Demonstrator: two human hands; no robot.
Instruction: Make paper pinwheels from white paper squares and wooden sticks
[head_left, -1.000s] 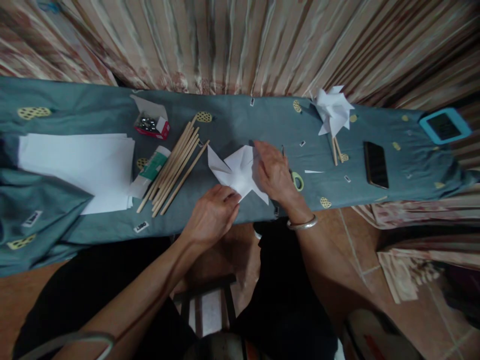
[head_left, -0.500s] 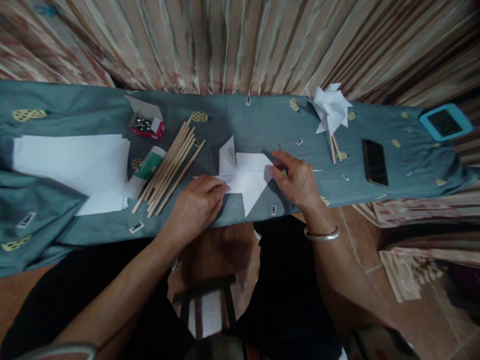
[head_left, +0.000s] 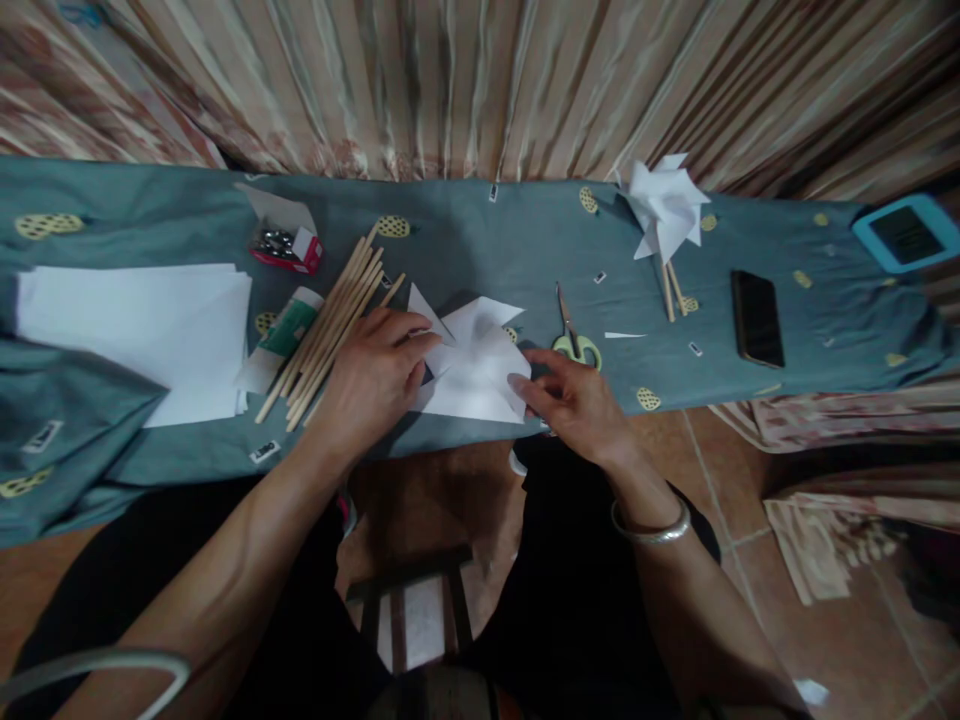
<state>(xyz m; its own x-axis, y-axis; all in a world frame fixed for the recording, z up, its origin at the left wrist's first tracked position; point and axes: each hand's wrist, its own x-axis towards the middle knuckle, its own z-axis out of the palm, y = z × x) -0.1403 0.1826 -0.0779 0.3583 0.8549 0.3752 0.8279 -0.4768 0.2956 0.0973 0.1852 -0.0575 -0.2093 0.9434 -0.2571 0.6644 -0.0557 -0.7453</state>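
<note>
A white sheet of paper (head_left: 480, 365), cut into flaps like a pinwheel blank, lies near the front edge of the cloth-covered table. My left hand (head_left: 382, 370) pinches its left flap between thumb and fingers. At the paper's right edge, my right hand (head_left: 570, 395) grips another part of it, thumb on top and fingers partly hidden. Scissors (head_left: 574, 335) with pale green handles rest just beyond my right hand. A thin paper sliver (head_left: 624, 335) lies to their right. Several wooden sticks (head_left: 330, 325) are bunched beside my left hand.
A stack of white paper (head_left: 135, 340) lies at the left. Near the sticks are a green and white tube-shaped packet (head_left: 289, 325) and an opened red box of metal pieces (head_left: 285, 248). White paper pinwheels on sticks (head_left: 667, 215), a phone (head_left: 757, 318) and a blue-framed device (head_left: 907, 235) occupy the right.
The paper has been turned, so its flaps point differently. My right hand has moved left and nearer, uncovering the scissors. My left hand has shifted slightly up and left.
</note>
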